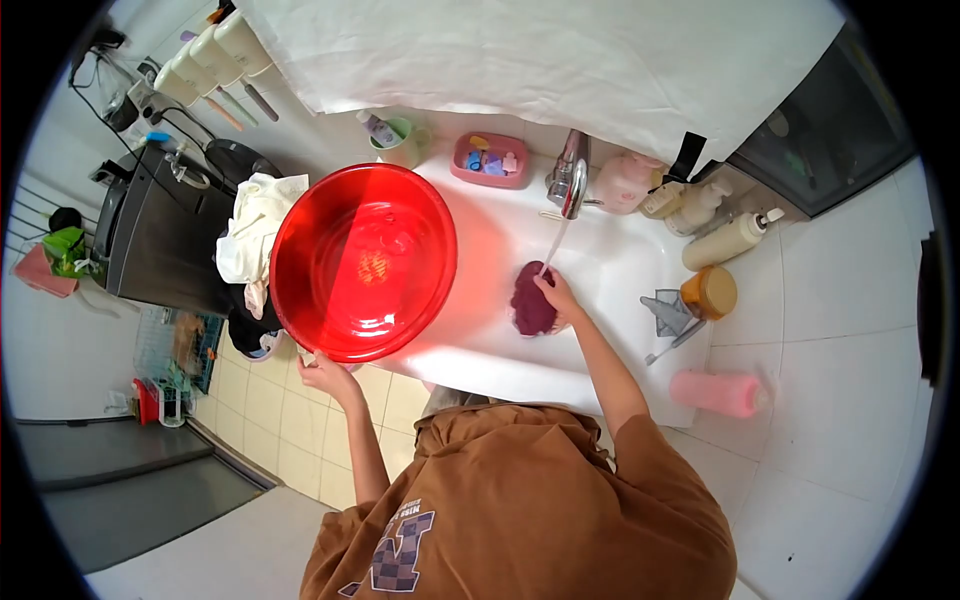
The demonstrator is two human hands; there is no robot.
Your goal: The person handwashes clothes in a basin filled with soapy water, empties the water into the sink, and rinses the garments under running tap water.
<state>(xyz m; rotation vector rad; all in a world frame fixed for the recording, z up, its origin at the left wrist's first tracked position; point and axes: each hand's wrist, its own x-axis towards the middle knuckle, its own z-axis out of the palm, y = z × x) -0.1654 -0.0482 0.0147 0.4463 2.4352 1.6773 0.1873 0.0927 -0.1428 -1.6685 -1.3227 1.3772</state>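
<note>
Under the running tap (570, 180), a dark purple, fuzzy-looking cloth (532, 300) lies in the white sink (625, 255). My right hand (562, 302) grips its right side, and the thin stream of water falls beside my fingers. A large red basin (420, 215) rests at the left end of the sink and juts out past the front edge. It has a shiny inside with a printed pattern at the bottom; a little clear water may be in it. My left hand (325, 378) is closed at the basin's near rim, fingers partly hidden.
White cloths (258, 230) are heaped left of the basin by a dark appliance (165, 235). A pink soap tray (490, 160) and green cup (398, 145) stand behind. Pump bottles (700, 208), an amber jar (712, 293), grey cloth (668, 312) and pink bottle (715, 392) line the right.
</note>
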